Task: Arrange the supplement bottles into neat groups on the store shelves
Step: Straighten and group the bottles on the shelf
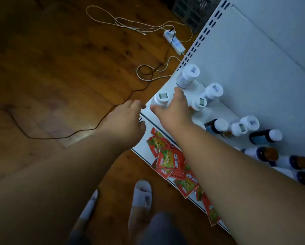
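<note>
Head view: the right hand [173, 110] is at the centre of the frame, over the left end of the white shelf [236, 71], w/ thumb and fingers curled around a small white bottle [160, 101] that stands at the shelf's front corner. The left hand [128, 119] is just beside it, to the left, over the shelf edge; fingers loosely bent, holding nothing. Above the right hand stands a taller white bottle [188, 75], close to the fingertips; I cannot tell if they touch. To the right of the hand are two more white-capped bottles [208, 98], partly hidden by the wrist. Further right, a group of dark bottles w/ white caps [240, 129] lies tilted, and at the right edge some white bottles w/ brown ends [279, 158]. Under the right forearm, on the lower shelf [194, 200], red snack packets [167, 160] lie in a loose pile. Upper centre: a white power strip [174, 42] and cables [130, 22] on the wooden floor [42, 59]. Bottom centre: two white slippers [142, 193].
</note>
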Demonstrator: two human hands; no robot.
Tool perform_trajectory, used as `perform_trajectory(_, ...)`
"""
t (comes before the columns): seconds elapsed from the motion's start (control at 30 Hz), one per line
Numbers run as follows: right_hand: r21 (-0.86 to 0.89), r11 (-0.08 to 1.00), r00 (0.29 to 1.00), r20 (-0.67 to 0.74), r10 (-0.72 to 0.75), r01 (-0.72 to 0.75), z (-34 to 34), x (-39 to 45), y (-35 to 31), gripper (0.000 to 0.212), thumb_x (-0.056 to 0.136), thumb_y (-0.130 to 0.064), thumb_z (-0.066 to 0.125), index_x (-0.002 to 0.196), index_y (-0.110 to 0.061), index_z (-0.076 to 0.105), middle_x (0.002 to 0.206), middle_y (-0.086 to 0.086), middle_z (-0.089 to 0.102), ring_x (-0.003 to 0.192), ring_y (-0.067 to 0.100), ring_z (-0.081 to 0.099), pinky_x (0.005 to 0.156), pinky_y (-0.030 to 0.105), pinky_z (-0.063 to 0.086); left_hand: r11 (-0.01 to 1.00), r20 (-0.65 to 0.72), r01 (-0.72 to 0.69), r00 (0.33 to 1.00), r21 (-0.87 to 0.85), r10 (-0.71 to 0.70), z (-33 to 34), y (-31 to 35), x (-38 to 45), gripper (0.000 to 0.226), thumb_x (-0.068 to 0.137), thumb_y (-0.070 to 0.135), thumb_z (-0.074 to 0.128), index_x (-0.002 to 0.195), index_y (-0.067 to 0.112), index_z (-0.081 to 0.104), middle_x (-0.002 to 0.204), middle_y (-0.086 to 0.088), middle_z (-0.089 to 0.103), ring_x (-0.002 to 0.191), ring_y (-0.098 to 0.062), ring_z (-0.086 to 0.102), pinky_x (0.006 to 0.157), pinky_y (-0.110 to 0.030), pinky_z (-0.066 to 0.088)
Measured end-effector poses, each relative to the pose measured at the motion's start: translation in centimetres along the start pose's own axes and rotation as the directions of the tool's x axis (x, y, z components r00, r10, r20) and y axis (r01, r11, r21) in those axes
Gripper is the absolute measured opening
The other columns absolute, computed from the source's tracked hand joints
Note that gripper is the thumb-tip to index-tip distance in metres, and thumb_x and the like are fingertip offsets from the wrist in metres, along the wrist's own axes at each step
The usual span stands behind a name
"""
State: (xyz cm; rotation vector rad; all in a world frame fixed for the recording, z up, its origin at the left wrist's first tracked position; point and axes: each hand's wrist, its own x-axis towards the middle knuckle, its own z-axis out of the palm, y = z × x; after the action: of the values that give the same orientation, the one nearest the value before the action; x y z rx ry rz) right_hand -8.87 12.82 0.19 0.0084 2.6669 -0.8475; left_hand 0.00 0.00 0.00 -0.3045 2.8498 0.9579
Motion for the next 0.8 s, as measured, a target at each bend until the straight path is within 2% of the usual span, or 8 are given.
perform_trajectory(0.07,0.083,0.996,0.999,-0.008,0.034,-0.034,1.5,1.2,0.2,0.086,0.082,-0.036,0.078,0.151,-0.02,0.029,0.148,0.003,0.044,0.133,0.024,0.047,0.099,0.032,0.04,0.998,0.004,0.022,1.0,-0.053,-0.021,0.9,-0.8,1.4,0.045,0.094,0.028,0.056,0.137,0.026,0.041,0.135,0.003,0.05,0.115,-0.016,0.051,0.089,-0.033,0.05)
perform_trajectory(0.2,0.168,0.985,0.998,-0.033,0.052,-0.046,3.0,2.2,1.0,0.049,0.092,-0.032,0.068,0.134,-0.022,0.046,0.125,-0.001,0.059,0.108,0.016,0.057,0.084,0.025,0.042,0.985,0.007,0.059,0.998,-0.161,-0.058,2.5,-1.8,3.3,0.044,0.096,0.021,0.055,0.137,0.028,0.042,0.138,0.006,0.048,0.119,-0.014,0.051,0.092,-0.031,0.05)
perform_trajectory(0.33,0.27,0.961,0.997,-0.023,0.067,-0.059,2.2,-0.2,0.7,0.048,0.091,-0.047,0.065,0.129,-0.022,0.052,0.121,-0.003,0.062,0.108,0.014,0.059,0.083,0.026,0.048,0.943,-0.064,0.081,0.992,-0.322,-0.107,1.6,-1.9,1.8,0.04,0.099,0.014,0.048,0.135,0.031,0.044,0.135,0.008,0.049,0.117,-0.01,0.05,0.091,-0.03,0.051)
perform_trajectory(0.43,0.445,0.88,0.986,0.068,0.149,-0.164,0.1,-4.9,-1.1,0.053,0.073,-0.069,0.064,0.106,-0.029,0.06,0.103,-0.003,0.07,0.097,0.017,0.069,0.083,0.042,0.06,0.89,-0.026,0.071,0.995,-0.451,-0.092,-1.4,-0.4,-2.0,0.03,0.1,0.026,0.045,0.129,0.034,0.045,0.127,0.011,0.051,0.113,-0.006,0.049,0.084,-0.023,0.047)
perform_trajectory(0.47,0.505,0.836,0.977,0.11,0.183,-0.214,-0.9,-7.0,-2.0,0.057,0.066,-0.072,0.063,0.102,-0.029,0.061,0.099,-0.001,0.072,0.093,0.019,0.071,0.083,0.047,0.06,0.886,0.002,0.069,0.997,-0.459,-0.077,-2.8,0.4,-3.8,0.028,0.1,0.033,0.043,0.128,0.034,0.046,0.126,0.01,0.051,0.112,-0.006,0.049,0.083,-0.023,0.045)
perform_trajectory(0.53,0.644,0.706,0.955,0.188,0.228,-0.295,-3.1,-11.3,-4.0,0.053,0.064,-0.067,0.07,0.099,-0.028,0.061,0.1,0.005,0.073,0.094,0.023,0.072,0.087,0.051,0.058,0.901,0.056,0.054,0.998,-0.43,-0.033,-6.0,2.0,-7.4,0.045,0.097,0.053,0.036,0.133,0.028,0.046,0.127,0.008,0.052,0.113,-0.007,0.05,0.087,-0.029,0.044)
perform_trajectory(0.63,0.735,0.579,0.934,0.244,0.26,-0.354,-7.1,-18.2,-7.2,0.035,0.084,-0.048,0.073,0.107,-0.024,0.061,0.105,0.008,0.072,0.097,0.024,0.072,0.091,0.049,0.057,0.928,0.15,0.013,0.988,-0.372,0.046,-11.8,4.7,-12.6,0.082,0.082,0.08,0.02,0.137,0.023,0.044,0.131,0.005,0.053,0.11,-0.007,0.053,0.09,-0.035,0.047)
perform_trajectory(0.8,0.824,0.46,0.926,0.187,0.329,-0.33,-13.2,-27.7,-12.3,0.05,0.084,-0.065,0.061,0.12,-0.031,0.058,0.113,0.003,0.072,0.1,0.02,0.072,0.092,0.046,0.057,0.961,0.297,-0.206,0.92,-0.187,0.255,-21.2,9.0,-19.8,0.087,0.08,0.081,0.018,0.143,0.024,0.036,0.139,0.006,0.049,0.123,-0.01,0.048,0.096,-0.034,0.045)
